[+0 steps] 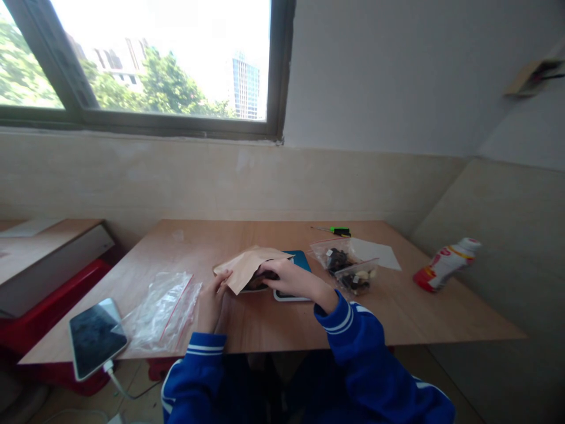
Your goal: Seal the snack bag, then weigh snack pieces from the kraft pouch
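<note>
In the middle of the table lies a brown paper bag (245,266), its mouth turned toward the right. My left hand (216,285) pinches the bag's near left edge. My right hand (289,275) reaches into the mouth with curled fingers among dark contents; what the fingertips hold is hidden. Under my right wrist is a flat blue and white device (301,259), mostly covered by hand and bag. Just right of it are two clear zip bags: one with dark dried pieces (338,259), one with dark and pale pieces (358,278).
Empty clear zip bags (165,312) lie at the left, beside a tablet (97,337) with a white cable overhanging the front edge. A green-black screwdriver (338,231) and white paper (377,254) lie at the back. A red-white bottle (446,265) leans at the right.
</note>
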A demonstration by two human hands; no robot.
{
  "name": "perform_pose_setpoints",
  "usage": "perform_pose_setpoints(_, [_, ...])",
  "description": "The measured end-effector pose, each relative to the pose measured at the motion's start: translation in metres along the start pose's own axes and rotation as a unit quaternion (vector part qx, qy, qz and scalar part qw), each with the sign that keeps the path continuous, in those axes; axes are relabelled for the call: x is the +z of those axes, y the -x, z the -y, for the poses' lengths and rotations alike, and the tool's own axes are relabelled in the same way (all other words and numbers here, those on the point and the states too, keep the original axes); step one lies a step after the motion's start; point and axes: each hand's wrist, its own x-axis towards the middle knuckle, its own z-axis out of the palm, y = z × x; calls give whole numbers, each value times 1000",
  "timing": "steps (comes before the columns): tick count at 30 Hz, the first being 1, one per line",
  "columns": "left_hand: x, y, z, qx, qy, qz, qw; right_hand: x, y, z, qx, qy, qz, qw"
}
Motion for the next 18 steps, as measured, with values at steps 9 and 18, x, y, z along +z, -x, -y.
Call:
perform_pose_setpoints(9, [-4,-12,2,6,-2,15,1000,-26,14,-13,62,-223,-75,970])
perform_pose_setpoints(18, [-8,-28,-8,-14,-13,-10,1000,-30,13,-59,72,-349,-300,885])
